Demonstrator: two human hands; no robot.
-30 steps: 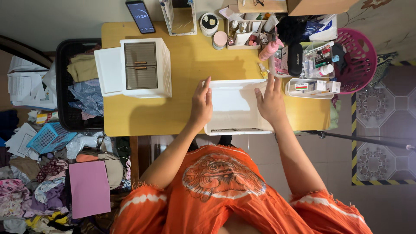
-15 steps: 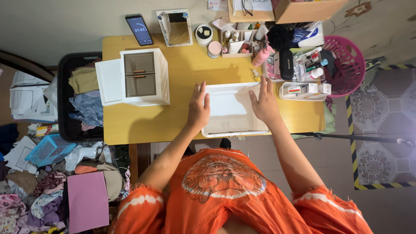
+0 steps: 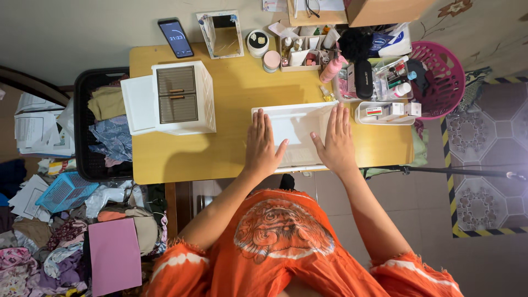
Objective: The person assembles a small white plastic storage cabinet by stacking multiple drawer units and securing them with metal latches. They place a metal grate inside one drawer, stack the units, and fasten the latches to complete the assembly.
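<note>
A shallow white plastic tray [image 3: 297,118] lies on the yellow table [image 3: 231,93], its near end at the table's front edge. My left hand [image 3: 262,146] lies flat on the tray's left part, fingers spread. My right hand [image 3: 335,144] lies flat on its right part, palm down. Neither hand grips anything. A white two-drawer organiser [image 3: 179,96] with brown drawer fronts stands to the left, well apart from the hands.
Along the table's back stand a phone [image 3: 176,37], a small mirror [image 3: 223,34], jars and a box of cosmetics [image 3: 302,49]. A white tray of small items [image 3: 388,113] sits right of the hands. A pink basket [image 3: 443,77] and black laundry crate [image 3: 102,124] flank the table.
Both hands slid from the tray's side edges inward and toward me, and now lie flat on its surface. The tray has shifted slightly.
</note>
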